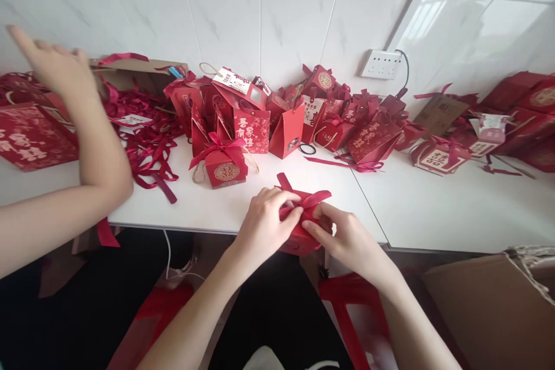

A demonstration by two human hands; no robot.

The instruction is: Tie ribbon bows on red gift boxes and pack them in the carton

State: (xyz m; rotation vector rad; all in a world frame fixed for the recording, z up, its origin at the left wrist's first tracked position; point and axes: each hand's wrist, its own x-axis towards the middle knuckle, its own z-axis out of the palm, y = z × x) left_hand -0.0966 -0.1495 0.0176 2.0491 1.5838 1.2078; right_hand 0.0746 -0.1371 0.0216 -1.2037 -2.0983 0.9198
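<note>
A small red gift box [299, 241] sits at the table's front edge, with a red ribbon [318, 199] tied in a bow on its top. My left hand [273, 214] pinches the ribbon at the left of the knot, its thumb and index finger pressed together. At the right of the bow, my right hand [340, 228] has thumb and fingers closed on the ribbon near the box's upper corner. The knot itself is partly hidden by my fingers. Just behind to the left stands another red box [225, 169] with a ribbon bow and rope handles.
Many red gift boxes [251, 130] crowd the table along the tiled wall. A heap of loose ribbons [150, 150] spills from a carton at left. A co-worker's arm [97, 127] reaches across there. A socket strip [380, 64] hangs on the wall; a cardboard box [489, 300] stands lower right.
</note>
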